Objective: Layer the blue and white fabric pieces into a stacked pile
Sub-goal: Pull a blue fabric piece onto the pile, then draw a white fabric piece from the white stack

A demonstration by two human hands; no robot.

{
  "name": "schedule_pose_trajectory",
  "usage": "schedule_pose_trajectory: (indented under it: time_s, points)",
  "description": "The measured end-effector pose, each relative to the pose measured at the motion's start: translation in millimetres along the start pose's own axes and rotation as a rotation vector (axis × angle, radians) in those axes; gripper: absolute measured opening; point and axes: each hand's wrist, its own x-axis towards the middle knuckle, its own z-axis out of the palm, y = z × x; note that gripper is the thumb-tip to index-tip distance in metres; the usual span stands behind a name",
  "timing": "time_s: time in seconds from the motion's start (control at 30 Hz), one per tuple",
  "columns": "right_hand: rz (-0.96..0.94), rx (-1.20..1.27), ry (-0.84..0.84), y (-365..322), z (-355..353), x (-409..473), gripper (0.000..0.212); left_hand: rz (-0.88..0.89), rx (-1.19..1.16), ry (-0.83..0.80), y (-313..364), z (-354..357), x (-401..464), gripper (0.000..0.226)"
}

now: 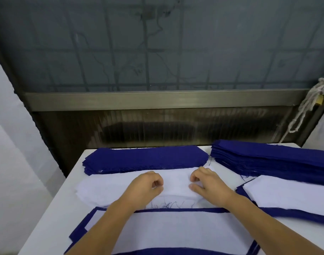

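Single head-worn wide-angle view, looking forward and down over the white tabletop [52, 203] from its near edge. Close in: forearms entering from 5 and 7 o'clock, hands [148, 184] mid-frame. Facing a dark window grille [157, 52] at 12 o'clock, beyond the tabletop's far edge.

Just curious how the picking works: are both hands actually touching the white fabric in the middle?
Touching. In the head view, the left hand and right hand both rest on the white fabric, fingertips curled against its top sheet.
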Motion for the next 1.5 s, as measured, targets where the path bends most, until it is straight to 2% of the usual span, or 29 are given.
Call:
schedule_pose_trajectory:
  time_s: [0.13, 0.23, 0.33, 0.43, 0.57, 0.67, 0.87, 1.03, 1.33, 1.5]
  points:
    - [-0.020, -0.023, -0.023, 5, 3, 8, 0.009, -0.002, -0.047, -0.052, -7, 4, 12, 0.005]
    - [-0.001, 0.015, -0.024, 6, 4, 14, 0.012, -0.038, -0.067, -0.080, -7, 4, 17, 0.019]
    - [0.062, 0.012, -0.052, 5, 4, 23, 0.026, -0.089, 0.033, -0.093, -2, 9, 24, 0.031]
    - [0.137, 0.030, -0.074, 1, 3, 28, 0.031, -0.075, 0.098, -0.075, 1, 9, 29, 0.014]
    - [0.187, 0.099, -0.108, -3, 2, 28, 0.029, -0.055, 0.150, -0.059, 5, 9, 30, 0.015]
    - [0.121, -0.038, -0.127, -6, 3, 23, 0.032, -0.035, 0.192, -0.039, 6, 10, 30, 0.014]
    - [0.023, -0.048, -0.094, -1, 3, 17, 0.005, -0.032, 0.214, -0.005, -2, 6, 20, 0.008]
    - [0.008, -0.061, -0.076, -1, 3, 13, 0.009, -0.084, 0.303, 0.106, -39, -13, -3, 0.010]
    - [0.055, -0.022, -0.089, -1, 1, 12, 0.008, -0.305, 0.342, 0.127, -105, -70, -54, 0.014]
    - [0.073, 0.020, -0.101, -6, -18, -5, 0.011, -0.266, 0.271, 0.147, -97, -76, -70, 0.014]
